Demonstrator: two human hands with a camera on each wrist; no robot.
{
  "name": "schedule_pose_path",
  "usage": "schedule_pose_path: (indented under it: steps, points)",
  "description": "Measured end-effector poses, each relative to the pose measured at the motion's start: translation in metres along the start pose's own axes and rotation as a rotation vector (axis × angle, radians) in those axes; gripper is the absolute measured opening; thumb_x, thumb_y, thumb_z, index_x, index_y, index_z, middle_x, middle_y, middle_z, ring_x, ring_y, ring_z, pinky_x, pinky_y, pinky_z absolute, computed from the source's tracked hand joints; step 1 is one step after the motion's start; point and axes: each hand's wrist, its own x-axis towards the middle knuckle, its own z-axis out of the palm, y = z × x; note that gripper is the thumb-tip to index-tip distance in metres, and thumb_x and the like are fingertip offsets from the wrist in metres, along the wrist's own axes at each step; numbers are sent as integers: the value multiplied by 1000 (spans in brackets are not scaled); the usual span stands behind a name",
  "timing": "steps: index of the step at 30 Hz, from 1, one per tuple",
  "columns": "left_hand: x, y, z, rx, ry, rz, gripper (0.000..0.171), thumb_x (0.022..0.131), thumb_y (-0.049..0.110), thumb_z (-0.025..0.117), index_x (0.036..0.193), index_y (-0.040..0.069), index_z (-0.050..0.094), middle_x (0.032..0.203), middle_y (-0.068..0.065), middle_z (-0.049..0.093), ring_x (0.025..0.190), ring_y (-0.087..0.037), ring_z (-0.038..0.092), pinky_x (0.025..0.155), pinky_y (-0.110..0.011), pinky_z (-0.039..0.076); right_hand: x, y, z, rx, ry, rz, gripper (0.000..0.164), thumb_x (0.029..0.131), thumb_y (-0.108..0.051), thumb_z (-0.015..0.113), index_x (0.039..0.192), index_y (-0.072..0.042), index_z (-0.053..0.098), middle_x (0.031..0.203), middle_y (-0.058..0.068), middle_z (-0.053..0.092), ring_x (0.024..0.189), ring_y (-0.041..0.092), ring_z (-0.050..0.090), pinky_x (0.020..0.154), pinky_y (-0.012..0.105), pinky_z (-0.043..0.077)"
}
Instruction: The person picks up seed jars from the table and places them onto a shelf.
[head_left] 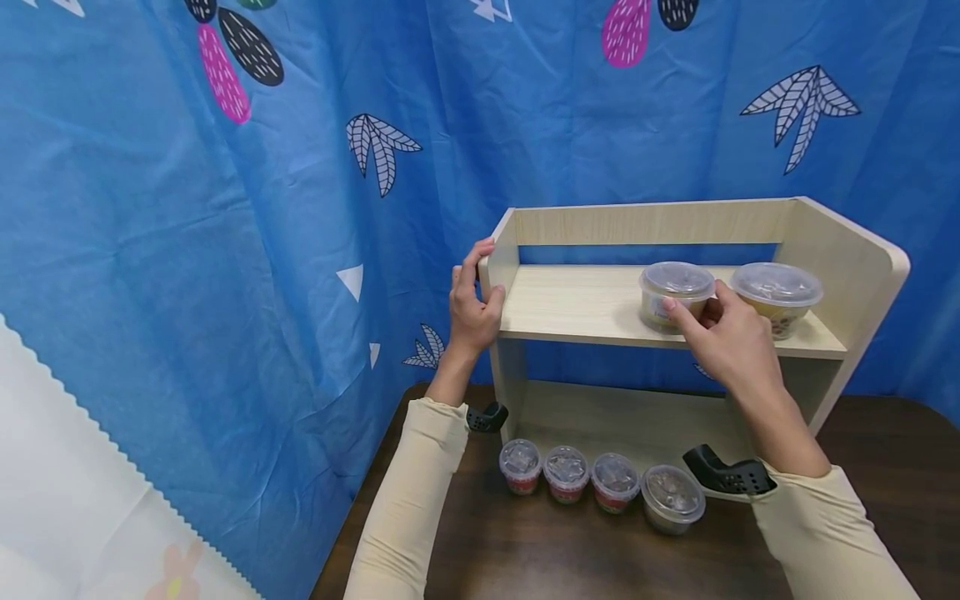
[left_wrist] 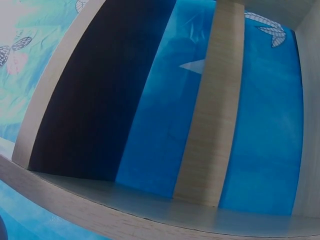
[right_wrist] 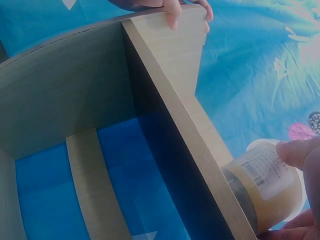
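Observation:
On the upper board of a pale wooden shelf [head_left: 573,300], my right hand [head_left: 731,337] grips a clear lidded plastic tub [head_left: 671,304] from its right side, thumb at the front. In the right wrist view the same tub shows a printed label and a yellowish band. A second, wider lidded tub [head_left: 776,287] stands to its right, partly behind my right hand. My left hand [head_left: 474,304] holds the top front of the shelf's left side panel, fingers over its edge. The left wrist view shows the shelf's inside and no part of that hand.
Three small lidded cups with red bands, one of them a cup [head_left: 566,473], stand in a row on the dark table [head_left: 525,554] before the shelf. A larger lidded tub [head_left: 672,500] ends the row at right. A blue patterned curtain [head_left: 570,125] hangs behind.

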Motion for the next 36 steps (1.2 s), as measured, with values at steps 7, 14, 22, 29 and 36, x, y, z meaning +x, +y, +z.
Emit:
schedule_pose_path:
  steps: [7,14,22,29,36]
  points:
    - [0,0,0,-3,4,4,52,82,1,54,133,2,50,143,-13,52,102,-34,48,81,-44,42,0,0,0,-1,-5,18,80,95,-54,53,146,7,38,127,36,55,112,49,56,90,61,43]
    - [1,0,1,-5,0,8,52,81,-2,55,133,2,49,143,-13,52,103,-34,48,82,-44,42,-8,-2,-3,4,-3,99,97,90,-62,55,154,3,22,140,34,44,125,50,47,99,60,38]
    - [1,1,0,-8,1,-1,53,80,-4,56,133,1,49,143,-14,51,106,-34,48,85,-44,42,-25,0,-6,43,38,105,91,92,-55,57,156,-1,21,141,32,46,125,49,48,96,59,41]
    - [2,1,1,-7,0,-9,52,81,-1,55,133,2,50,143,-13,52,106,-33,48,85,-43,41,-37,4,-7,45,87,84,84,93,-50,60,156,-8,24,142,27,48,125,45,51,94,57,42]
    - [1,0,1,-5,1,-10,53,81,-3,55,133,2,49,143,-13,52,108,-34,48,85,-44,41,-43,6,-8,37,113,67,80,93,-46,62,155,-8,30,140,25,52,121,44,55,93,53,43]
